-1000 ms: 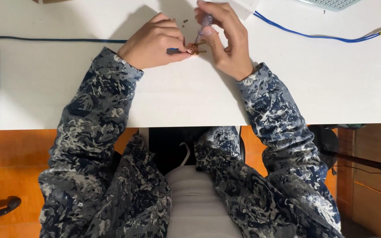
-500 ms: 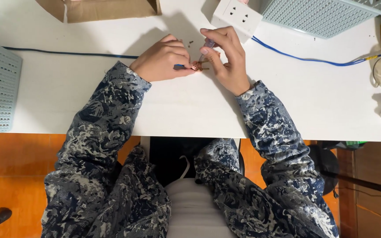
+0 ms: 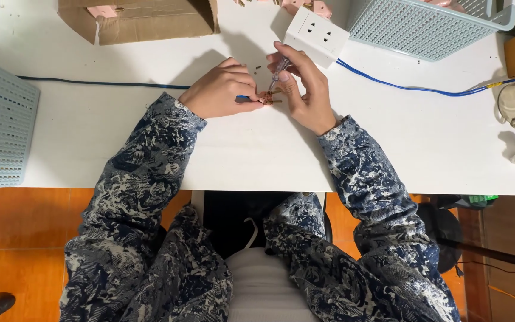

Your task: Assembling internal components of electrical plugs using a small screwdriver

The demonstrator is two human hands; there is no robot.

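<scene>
Copper terminal piece point(image 3: 267, 98), tiny and likely slippery, is being pinched by left hand point(image 3: 222, 89) while right hand point(image 3: 305, 89) is gripping a screwdriver point(image 3: 278, 70).

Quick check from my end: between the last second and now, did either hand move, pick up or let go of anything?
Only the view shifted: box, socket block and basket now show at the table's far edge. No hold changed. The left hand still pins the small copper part on the white table; the right hand still holds the thin screwdriver tip-down on it.
</scene>
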